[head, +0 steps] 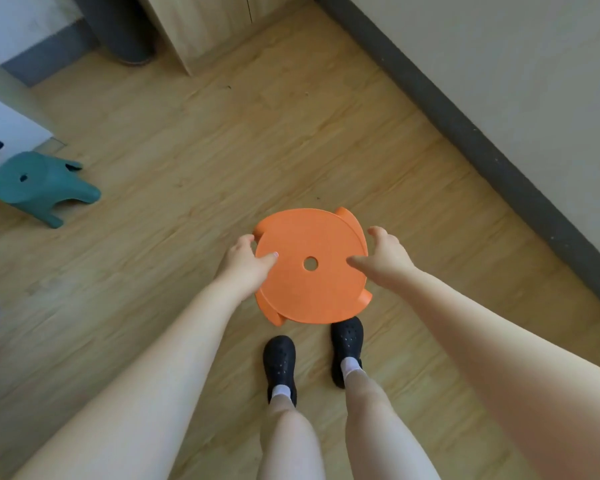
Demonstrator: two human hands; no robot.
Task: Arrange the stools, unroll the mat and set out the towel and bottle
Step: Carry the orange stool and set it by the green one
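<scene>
Two stools show: my left hand and right hand clasp the round orange plastic stool at centre frame, the teal elephant-shaped plastic stool waits at left, and no mat, towel or bottle is visible.

Both bare arms are reaching forward and down, elbows nearly straight. The left hand is curling its fingers over an edge, thumb lying flat on top and pointing right. The right hand is spreading open, thumb pointing left, fingers bending downward at the far side; whether its grip is closing cannot be told. Both legs are standing below, feet in dark shoes.
</scene>
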